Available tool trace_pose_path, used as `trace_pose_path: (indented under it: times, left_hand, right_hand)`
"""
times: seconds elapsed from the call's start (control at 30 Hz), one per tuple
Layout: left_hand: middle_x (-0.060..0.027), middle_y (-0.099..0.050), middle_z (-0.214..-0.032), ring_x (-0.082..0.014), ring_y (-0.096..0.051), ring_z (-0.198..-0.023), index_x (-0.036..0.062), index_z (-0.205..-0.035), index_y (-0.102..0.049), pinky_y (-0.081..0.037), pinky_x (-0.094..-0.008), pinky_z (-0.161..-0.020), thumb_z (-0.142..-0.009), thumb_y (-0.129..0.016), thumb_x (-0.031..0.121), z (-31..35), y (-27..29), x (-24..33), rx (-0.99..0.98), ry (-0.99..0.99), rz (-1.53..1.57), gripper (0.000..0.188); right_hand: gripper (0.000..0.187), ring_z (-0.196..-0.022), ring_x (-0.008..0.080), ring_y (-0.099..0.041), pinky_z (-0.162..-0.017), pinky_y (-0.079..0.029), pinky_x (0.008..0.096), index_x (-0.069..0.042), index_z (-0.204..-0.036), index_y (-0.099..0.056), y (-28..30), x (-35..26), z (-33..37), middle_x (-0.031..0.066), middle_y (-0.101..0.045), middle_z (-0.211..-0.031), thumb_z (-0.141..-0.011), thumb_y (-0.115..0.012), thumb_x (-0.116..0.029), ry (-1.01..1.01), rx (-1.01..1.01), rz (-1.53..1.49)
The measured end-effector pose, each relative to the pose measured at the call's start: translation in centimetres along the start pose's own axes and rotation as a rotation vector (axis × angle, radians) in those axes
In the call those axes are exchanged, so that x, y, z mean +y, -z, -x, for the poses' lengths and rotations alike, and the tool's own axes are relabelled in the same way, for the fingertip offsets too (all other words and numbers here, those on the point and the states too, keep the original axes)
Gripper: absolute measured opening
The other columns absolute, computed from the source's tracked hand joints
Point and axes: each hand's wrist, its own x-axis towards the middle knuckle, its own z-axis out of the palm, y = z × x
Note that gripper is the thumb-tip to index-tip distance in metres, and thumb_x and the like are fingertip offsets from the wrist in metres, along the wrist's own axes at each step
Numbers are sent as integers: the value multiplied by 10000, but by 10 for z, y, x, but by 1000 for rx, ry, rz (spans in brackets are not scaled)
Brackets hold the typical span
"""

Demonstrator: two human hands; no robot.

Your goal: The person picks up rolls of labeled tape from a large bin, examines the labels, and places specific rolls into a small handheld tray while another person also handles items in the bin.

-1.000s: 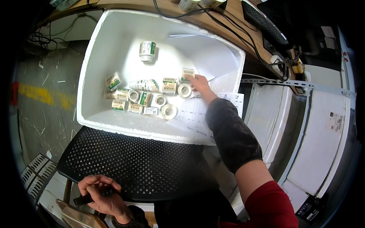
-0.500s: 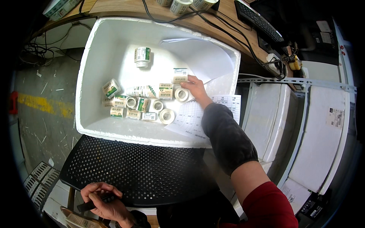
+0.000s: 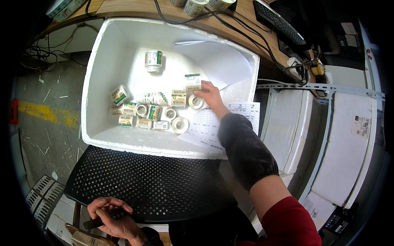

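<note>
The right hand [image 3: 210,93] lay on a white bottle [image 3: 196,101] near the right wall of the foam box [image 3: 96,69], fingers curled over it. The left hand [image 3: 111,215] clasped a dark pen [image 3: 104,218] below the perforated black tray [image 3: 152,184].

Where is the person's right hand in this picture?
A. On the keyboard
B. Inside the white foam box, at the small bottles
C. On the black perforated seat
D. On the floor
B: the right hand reaches into the white foam box and rests on a small bottle beside the printed sheet.
</note>
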Motion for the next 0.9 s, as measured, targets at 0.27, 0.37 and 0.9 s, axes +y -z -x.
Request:
trace_pose_path:
  times: [0.27,0.37,0.9]
  left_hand:
    - [-101,-505,-623,-114,-454,-394,23,-911,-465,-383,-199,-336,-981,-413,333,0,0,1,0,14,4,322]
    - [-96,-496,-625,-110,-434,-389,24,-894,-461,-362,-197,-332,-986,-393,321,0,-1,1,30,32,-20,318]
    - [-103,-491,-598,-124,-423,-357,19,-875,-440,-347,-214,-320,-986,-378,297,1,-1,0,64,67,7,306]
  right_hand:
    - [360,-980,175,-582,-861,-481,268,33,-1066,-636,1,3,-1,101,-491,-1205,-733,-735,-61,15,-7,-8]
    - [354,-965,185,-593,-842,-492,277,13,-1064,-643,-3,2,-3,95,-494,-1193,-727,-728,-52,61,48,122]
    - [306,-1000,305,-546,-799,-471,416,-42,-1041,-577,-48,-52,-25,136,-535,-1056,-738,-606,-70,-16,81,1283]
